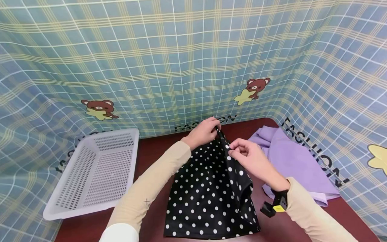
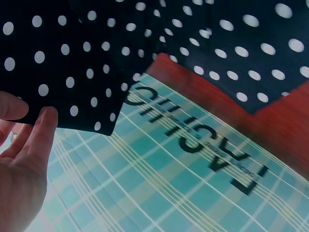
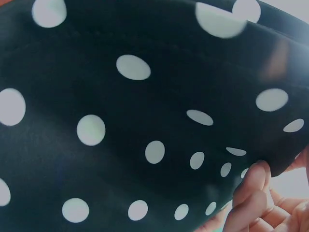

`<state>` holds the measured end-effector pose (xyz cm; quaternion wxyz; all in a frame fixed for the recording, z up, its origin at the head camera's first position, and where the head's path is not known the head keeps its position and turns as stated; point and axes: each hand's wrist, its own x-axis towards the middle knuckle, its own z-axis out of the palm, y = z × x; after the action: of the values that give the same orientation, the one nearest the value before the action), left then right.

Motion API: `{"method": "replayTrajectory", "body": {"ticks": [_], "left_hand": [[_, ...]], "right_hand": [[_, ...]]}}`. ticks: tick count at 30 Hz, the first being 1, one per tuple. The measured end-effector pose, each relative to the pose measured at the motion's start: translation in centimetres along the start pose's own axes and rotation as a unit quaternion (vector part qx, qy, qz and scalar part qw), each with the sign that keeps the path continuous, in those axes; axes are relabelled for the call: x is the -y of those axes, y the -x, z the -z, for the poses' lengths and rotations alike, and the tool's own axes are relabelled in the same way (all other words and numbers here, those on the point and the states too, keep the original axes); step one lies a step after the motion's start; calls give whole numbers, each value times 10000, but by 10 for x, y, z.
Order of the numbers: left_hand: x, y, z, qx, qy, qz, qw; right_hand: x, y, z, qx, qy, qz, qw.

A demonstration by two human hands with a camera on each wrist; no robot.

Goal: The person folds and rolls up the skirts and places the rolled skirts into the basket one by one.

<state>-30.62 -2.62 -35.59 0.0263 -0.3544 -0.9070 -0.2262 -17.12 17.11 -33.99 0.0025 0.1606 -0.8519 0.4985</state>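
While lying spread on the dark red tabletop (image 1: 151, 154), black polka-dot cloth (image 1: 208, 191) lifted at its far edge by both hands. Left hand (image 1: 203, 131) at the far corner, fingers (image 2: 36, 135) curled round the hem and pinching it, thumb on the other side of the fabric in the left wrist view. Right hand (image 1: 252, 159) just beside, a little nearer, fingers (image 3: 248, 195) closed narrowly on a raised fold of the same cloth (only fingertips at the fabric's edge visible in the right wrist view, white dots filling the rest). Both arms in beige sleeves; small black device with a yellow mark strapped at the right wrist (image 1: 276, 205).

Lilac garment (image 1: 296, 161) bunched on the tabletop right of the dotted cloth, touching or nearly touching it; cannot tell which. White perforated plastic basket (image 1: 93, 174) on the left, tilted, well apart from both hands.

Blue-and-yellow plaid backdrop (image 1: 181, 50) all round, printed with brown bears holding yellow stars (image 1: 252, 89). Word "FASHION" in black capitals readable on the right panel (image 1: 314, 151); same word partly hidden behind the left hand at centre, and seen upside down in the left wrist view (image 2: 193, 135).
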Motion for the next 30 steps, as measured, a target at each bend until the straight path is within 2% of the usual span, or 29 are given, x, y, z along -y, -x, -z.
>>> {"method": "replayTrajectory", "body": {"ticks": [8, 15, 20, 24, 28, 30], "left_hand": [[20, 23, 11, 211, -185, 221, 9994], [37, 41, 14, 325, -385, 335, 9982], [45, 52, 15, 399, -425, 304, 9978], [53, 61, 15, 431, -626, 142, 9970], [62, 71, 14, 488, -719, 5, 9962], [66, 76, 12, 547, -707, 36, 9960]], "right_hand": [[4, -15, -32, 397, -42, 197, 9990], [11, -28, -55, 780, 42, 564, 9953], [12, -29, -71, 982, 122, 745, 9923], [10, -30, -86, 1221, 225, 919, 9880], [7, -32, -101, 1512, 263, 932, 9838], [5, -33, -109, 1671, 196, 901, 9816]]}}
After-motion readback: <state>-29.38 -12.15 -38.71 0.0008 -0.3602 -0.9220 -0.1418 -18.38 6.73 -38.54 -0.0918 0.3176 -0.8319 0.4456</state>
